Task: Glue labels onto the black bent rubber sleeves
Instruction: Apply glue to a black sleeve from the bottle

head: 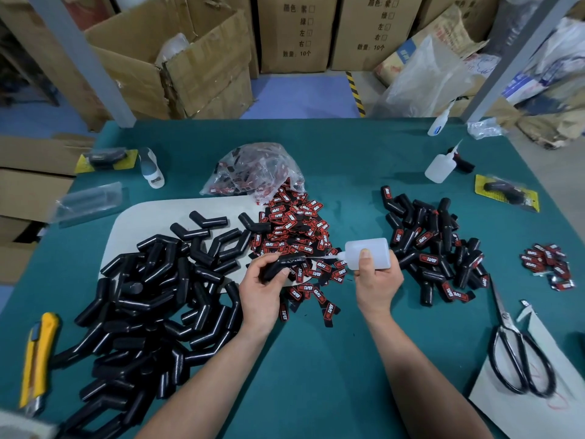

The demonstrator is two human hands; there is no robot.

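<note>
Head view: left hand point(262, 289) grips a bent rubber sleeve point(280, 267), right hand point(376, 280) clasps glue bottle point(367, 252), nozzle at it; gluing step, picking from the labels point(294, 229) probably next

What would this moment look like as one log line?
left hand: holds black sleeve | right hand: holds glue bottle | nozzle: at sleeve

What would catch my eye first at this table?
Probably the two hands at the centre: the left hand grips a black bent sleeve while the right hand points a glue bottle at it. Around them, a big heap of bare sleeves lies left, red-and-black labels behind, labelled sleeves right.
</note>
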